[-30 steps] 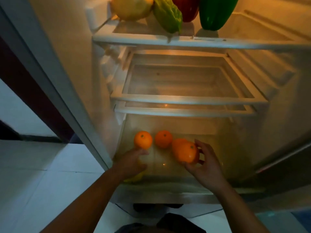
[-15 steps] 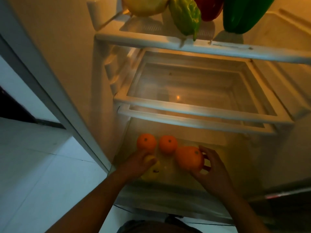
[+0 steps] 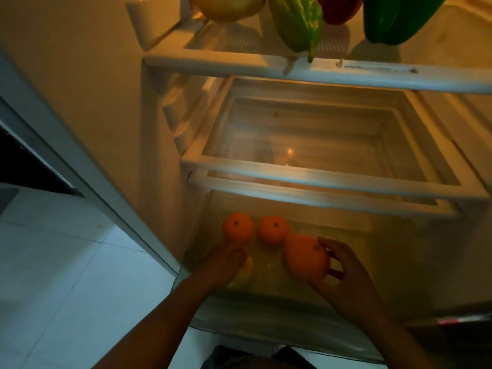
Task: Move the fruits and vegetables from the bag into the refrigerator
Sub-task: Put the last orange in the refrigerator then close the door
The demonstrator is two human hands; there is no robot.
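Both hands reach into the clear bottom drawer of the open refrigerator. My left hand is curled over a yellow fruit low in the drawer's left part. My right hand cups a large orange from its right side. Two smaller oranges lie side by side toward the back of the drawer. The bag is not in view.
On the top shelf sit a yellow fruit, a bumpy green vegetable, a red pepper and a green pepper. The middle glass shelf holds nothing. White floor tiles lie left of the fridge.
The camera has tilted and come closer, so the fridge looms larger. My left hand has settled over the yellow fruit. My right hand stays around the large orange.
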